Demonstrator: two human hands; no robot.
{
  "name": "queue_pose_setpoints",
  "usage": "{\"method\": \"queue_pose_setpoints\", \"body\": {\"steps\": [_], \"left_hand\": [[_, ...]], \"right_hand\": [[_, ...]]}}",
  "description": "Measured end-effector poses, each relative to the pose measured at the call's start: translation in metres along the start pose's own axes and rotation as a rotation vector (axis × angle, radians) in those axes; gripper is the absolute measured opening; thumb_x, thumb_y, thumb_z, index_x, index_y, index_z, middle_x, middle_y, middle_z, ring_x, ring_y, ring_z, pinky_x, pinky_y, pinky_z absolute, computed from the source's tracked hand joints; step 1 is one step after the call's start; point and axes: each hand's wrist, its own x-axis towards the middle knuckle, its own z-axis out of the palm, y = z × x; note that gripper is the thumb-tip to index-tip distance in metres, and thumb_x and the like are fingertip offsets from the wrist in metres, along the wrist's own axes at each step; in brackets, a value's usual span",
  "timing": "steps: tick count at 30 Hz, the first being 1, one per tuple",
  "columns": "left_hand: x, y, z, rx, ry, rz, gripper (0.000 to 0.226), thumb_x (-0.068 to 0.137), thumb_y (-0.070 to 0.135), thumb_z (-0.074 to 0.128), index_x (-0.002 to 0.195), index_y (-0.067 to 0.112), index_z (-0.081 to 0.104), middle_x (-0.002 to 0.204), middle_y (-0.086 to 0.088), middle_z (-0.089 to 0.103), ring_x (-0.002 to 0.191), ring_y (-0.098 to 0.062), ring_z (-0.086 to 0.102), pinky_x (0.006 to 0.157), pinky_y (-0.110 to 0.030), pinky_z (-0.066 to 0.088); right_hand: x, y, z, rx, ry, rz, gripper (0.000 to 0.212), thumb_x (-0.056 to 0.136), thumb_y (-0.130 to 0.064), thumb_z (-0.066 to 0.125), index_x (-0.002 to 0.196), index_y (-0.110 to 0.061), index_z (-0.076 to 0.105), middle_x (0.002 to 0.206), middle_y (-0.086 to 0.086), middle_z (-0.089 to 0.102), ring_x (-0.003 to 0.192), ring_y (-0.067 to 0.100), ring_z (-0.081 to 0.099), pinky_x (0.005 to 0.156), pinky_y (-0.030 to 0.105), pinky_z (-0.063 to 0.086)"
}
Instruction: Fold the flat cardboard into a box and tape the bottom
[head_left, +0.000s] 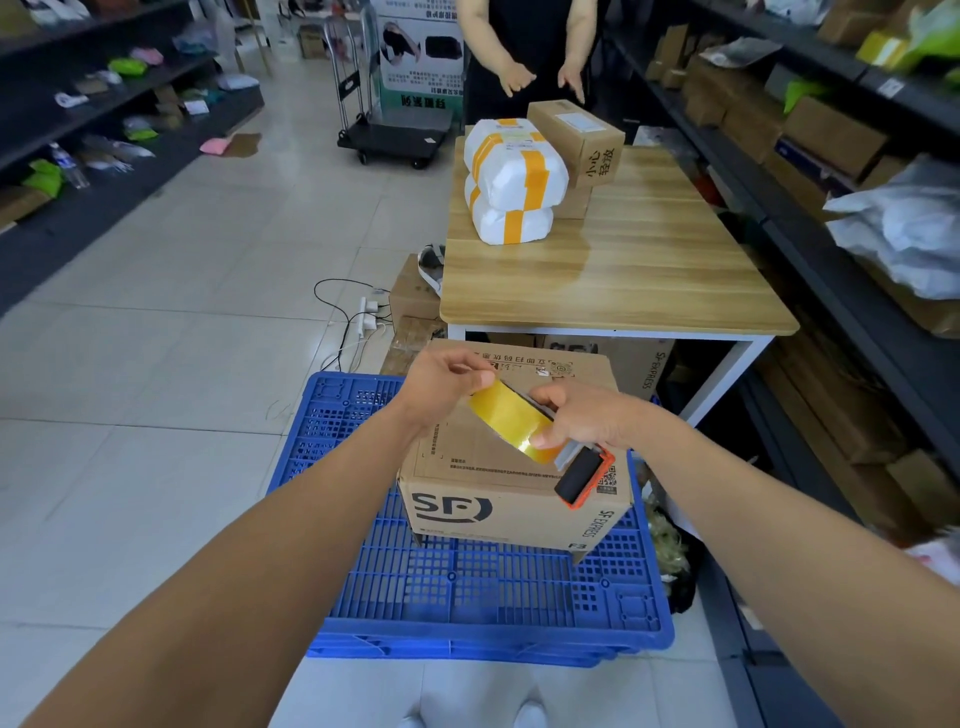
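Both grips (448, 378) (584, 415) hold tape (511, 422) above the box (498, 501).

Left arm (291, 519): mine, bare, stretched from the near left in toward the middle, wrist bent slightly down.
Left hand (447, 384): back turned up, thumb and forefinger pinching at the far edge of the tape roll (511, 423), other fingers curled under.
Right arm (753, 493): bare, reaching in from the near right.
Right hand (587, 415): fingers curled round the same roll, thumb laid across its near face.
Both hands: close together, left slightly farther away than right.
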Motion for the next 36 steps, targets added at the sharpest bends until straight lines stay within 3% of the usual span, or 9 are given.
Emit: {"method": "queue_pose_setpoints", "body": {"steps": [3,10,14,17,22,27,30,33,36], "left_hand": [[0.000,-0.003,0.002,0.027,-0.027,0.005,0.020,0.085,0.003,0.065,0.072,0.018,0.063,0.077,-0.003,0.057,0.073,-0.013,0.051,0.075,-0.025,0.046],[0.000,-0.003,0.010,0.057,0.042,0.070,0.025,0.089,0.001,0.060,0.069,0.016,0.057,0.071,0.001,0.054,0.068,-0.009,0.049,0.070,-0.021,0.044],[0.002,0.003,0.008,0.064,-0.002,0.090,0.022,0.094,0.001,0.052,0.075,0.013,0.054,0.078,-0.001,0.058,0.073,-0.009,0.056,0.068,-0.015,0.049],[0.003,0.008,0.008,-0.068,-0.044,0.039,0.020,0.097,0.003,0.048,0.079,0.010,0.054,0.080,-0.007,0.066,0.077,-0.018,0.065,0.073,-0.026,0.057],[-0.001,0.022,0.013,-0.257,-0.040,-0.009,0.017,0.099,0.007,0.044,0.083,0.008,0.049,0.066,-0.010,0.058,0.057,-0.018,0.066,0.064,-0.033,0.059],[-0.001,0.034,0.015,-0.075,-0.158,-0.042,0.011,0.097,0.016,0.052,0.099,0.008,0.044,0.069,-0.006,0.049,0.058,-0.017,0.054,0.070,-0.037,0.060],[-0.002,0.037,0.017,0.100,-0.341,-0.063,0.037,0.085,0.004,0.066,0.113,0.006,0.041,0.070,-0.002,0.043,0.059,-0.011,0.047,0.067,-0.026,0.059],[-0.002,0.038,0.019,0.281,-0.441,-0.094,0.031,0.080,-0.004,0.068,0.103,0.005,0.050,0.069,-0.002,0.049,0.059,-0.011,0.055,0.069,-0.025,0.056],[-0.002,0.034,0.021,0.519,-0.473,-0.051,0.022,0.079,0.007,0.073,0.097,0.008,0.059,0.071,0.002,0.055,0.067,-0.009,0.062,0.060,-0.017,0.050]], "right_hand": [[-0.003,0.000,-0.002,0.050,-0.050,0.002,0.029,0.081,-0.009,0.069,0.096,-0.033,0.060,0.099,-0.002,0.065,0.095,0.020,0.059,0.090,0.037,0.047],[0.000,-0.002,0.001,0.150,-0.063,0.078,0.041,0.080,-0.009,0.070,0.120,-0.016,0.062,0.112,0.010,0.069,0.106,0.029,0.064,0.099,0.044,0.048],[0.003,-0.001,0.001,0.117,-0.048,0.124,0.031,0.082,-0.016,0.070,0.112,-0.014,0.064,0.106,0.013,0.069,0.102,0.031,0.064,0.097,0.047,0.048],[0.000,0.000,0.000,0.104,-0.039,0.133,0.014,0.084,-0.015,0.067,0.098,-0.015,0.064,0.097,0.012,0.068,0.099,0.032,0.064,0.095,0.043,0.048],[0.003,-0.005,-0.003,0.066,-0.016,0.191,0.029,0.083,-0.020,0.069,0.107,-0.006,0.062,0.092,0.014,0.062,0.084,0.025,0.058,0.088,0.038,0.047],[0.007,-0.008,-0.008,0.053,0.012,0.231,0.038,0.079,-0.027,0.072,0.108,-0.004,0.063,0.098,0.013,0.067,0.083,0.027,0.062,0.080,0.034,0.047],[0.008,-0.011,-0.008,-0.029,0.013,0.236,0.048,0.075,-0.032,0.074,0.115,-0.011,0.058,0.109,0.007,0.063,0.093,0.023,0.058,0.084,0.034,0.046],[0.006,-0.014,-0.008,-0.137,0.005,0.232,0.025,0.078,-0.030,0.073,0.078,-0.012,0.055,0.076,0.001,0.051,0.068,0.016,0.048,0.062,0.028,0.036],[0.002,-0.015,-0.010,-0.217,-0.030,0.221,0.034,0.080,-0.029,0.070,0.061,-0.015,0.046,0.065,-0.001,0.043,0.058,0.015,0.041,0.058,0.028,0.031]]}}
